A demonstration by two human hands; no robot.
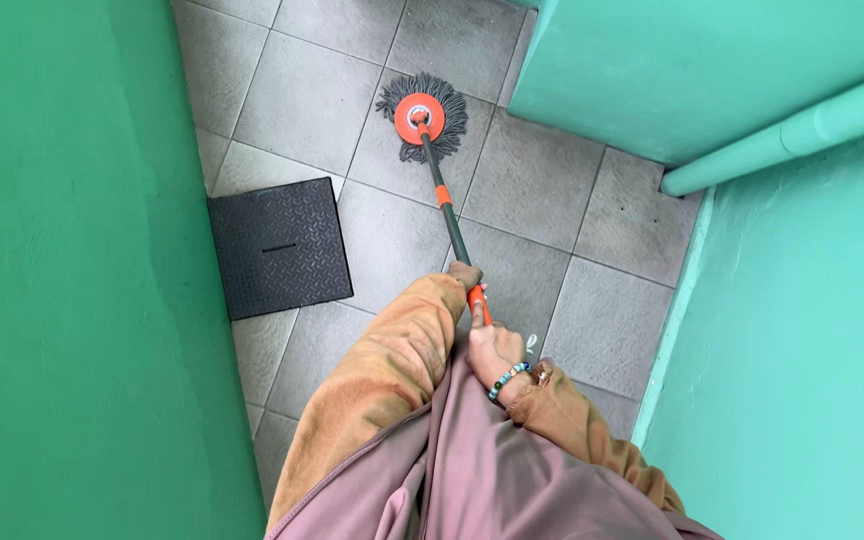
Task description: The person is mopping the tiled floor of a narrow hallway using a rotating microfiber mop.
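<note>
One black checker-plate hatch cover (pixel 279 247) lies on the grey tiled floor (pixel 612 320) against the left green wall (pixel 72 270). One mop (pixel 422 117), orange disc and grey strands, rests on the tiles near the far edge. Left hand (pixel 464 274) grips the dark shaft; right hand (pixel 495 347), one bead bracelet (pixel 507 380), closes round the orange grip. One green pipe (pixel 792 130) at right.

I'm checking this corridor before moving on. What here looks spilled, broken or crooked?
Nothing stands out. The mop sits flat on the grey tiles, its handle held by the left hand and right hand. The black hatch lies flush by the green wall. The tiles show only dull dark patches.
</note>
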